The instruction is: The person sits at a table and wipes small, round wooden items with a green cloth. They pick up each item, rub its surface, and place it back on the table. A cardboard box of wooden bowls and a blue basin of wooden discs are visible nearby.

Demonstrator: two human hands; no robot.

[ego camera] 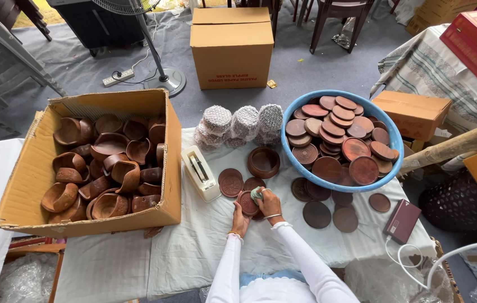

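Hands meet at the middle of the desk (193,247), which is covered in white cloth. The left hand (240,217) has its grip closed on the edge of a round brown wooden disc (247,203), holding it just above the cloth. The right hand (269,203) has its grip closed on a small green cloth (257,194), which it presses on the disc's top face (both wrists wear bangles). Just beyond the hands lie more discs (230,182) and a wooden ring (264,162). To the left of the left hand stands a white tape dispenser (200,173), and further left an open cardboard box (36,168) full of wooden cups. Up and to the right of the right hand sits a blue basin (397,147) heaped with discs.
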